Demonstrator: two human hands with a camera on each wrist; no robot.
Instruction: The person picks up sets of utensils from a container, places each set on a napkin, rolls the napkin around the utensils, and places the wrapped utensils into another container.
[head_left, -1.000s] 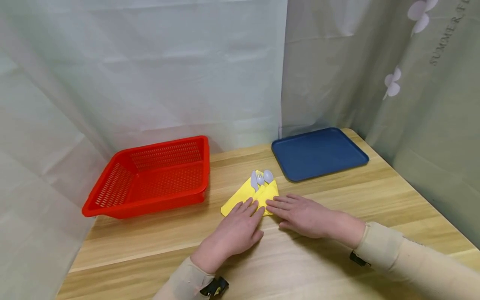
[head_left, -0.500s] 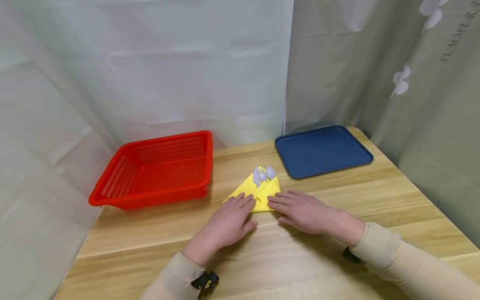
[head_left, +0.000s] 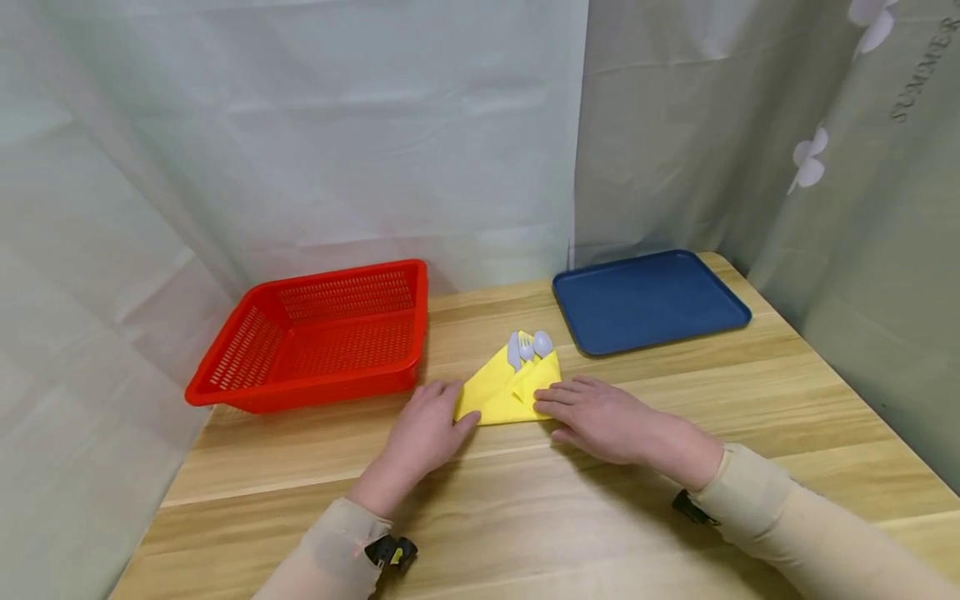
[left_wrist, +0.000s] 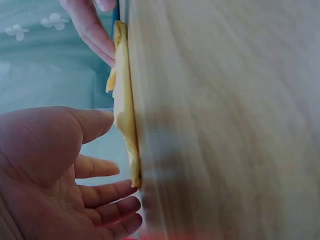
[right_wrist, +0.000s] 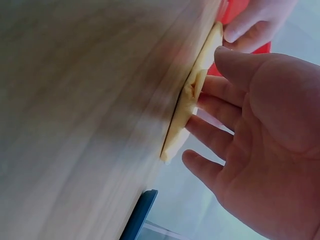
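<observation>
A folded yellow napkin (head_left: 491, 398) lies on the wooden table, with a pale grey-purple knife (head_left: 513, 350), fork (head_left: 527, 347) and spoon (head_left: 543, 343) poking out of its top. Their lower ends are hidden in the fold. My left hand (head_left: 423, 429) is at the napkin's left corner, thumb over the near edge and fingers along the far side. In the left wrist view its fingers are spread loosely, with the tips beside the napkin. My right hand (head_left: 603, 421) rests its nearly straight fingertips on the napkin's right side, over the folded flap.
A red perforated plastic basket (head_left: 307, 400) stands at the back left of the table. At the back right lies a blue tray (head_left: 652, 304). Light curtains (head_left: 360, 142) hang right behind the table and at both sides.
My left hand has slid left from the napkin's lower middle to its left corner, uncovering the front edge. The right hand stays on the right side. The head view has shifted slightly.
</observation>
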